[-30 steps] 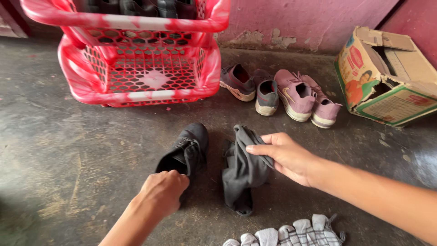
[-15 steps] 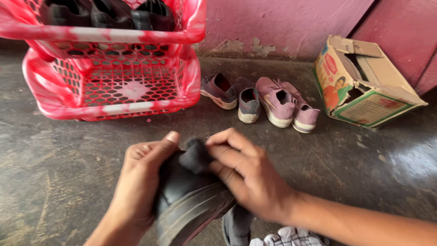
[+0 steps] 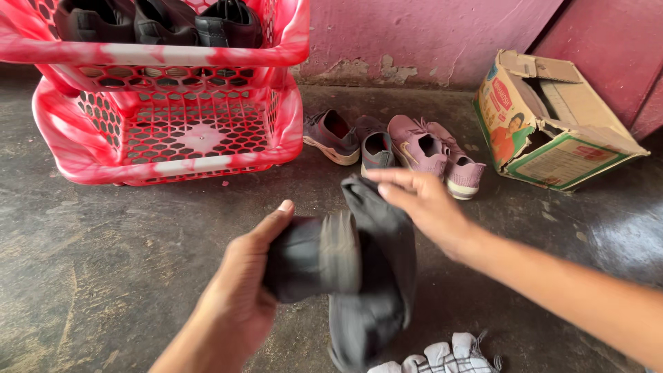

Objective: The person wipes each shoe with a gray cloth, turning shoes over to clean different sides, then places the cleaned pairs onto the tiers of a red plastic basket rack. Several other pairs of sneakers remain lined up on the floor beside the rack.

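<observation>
- Left hand (image 3: pixel 238 287) is wrapped around a black shoe (image 3: pixel 314 255), thumb up along its side, holding it in the air in front of the red basket (image 3: pixel 173 131).
- Right hand (image 3: pixel 421 204) holds the top of a dark grey cloth (image 3: pixel 376 276) with fingers stretched flat; the cloth hangs down just behind the shoe, touching it.
- Beyond the shoe, near the pink wall (image 3: pixel 428 34), four shoes stand side by side: two grey shoes (image 3: pixel 349 141) and two pink shoes (image 3: pixel 431 155).
- Right of those stands a torn cardboard box (image 3: pixel 552 124), tilted.
- Below the cloth lies a white checked rag (image 3: pixel 442 356) on the concrete floor (image 3: pixel 103 262).
- More black shoes (image 3: pixel 159 21) sit in an upper basket.
</observation>
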